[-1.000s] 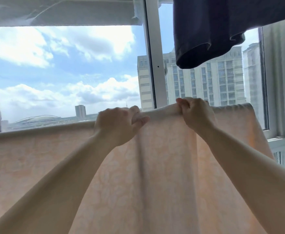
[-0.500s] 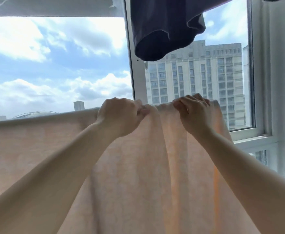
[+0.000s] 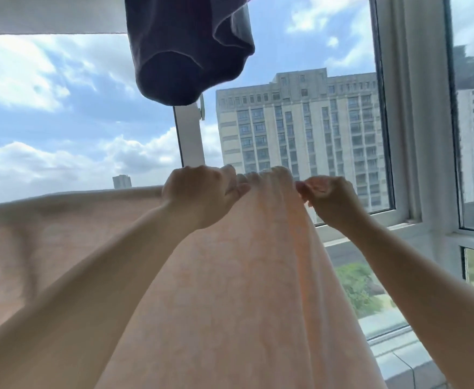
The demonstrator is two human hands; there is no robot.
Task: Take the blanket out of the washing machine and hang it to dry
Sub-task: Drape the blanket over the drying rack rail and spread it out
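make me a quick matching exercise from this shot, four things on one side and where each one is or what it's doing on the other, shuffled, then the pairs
Things:
1. left hand
2. right hand
3. blanket
4. dark garment

Place or state:
A. hangs overhead in front of the window frame
B. pale peach, draped down from its top edge
C. grips the bunched top edge, left of the gathers
D. pinches the top edge at its right end

Pairs: 1-C, 2-D, 3-B, 4-A
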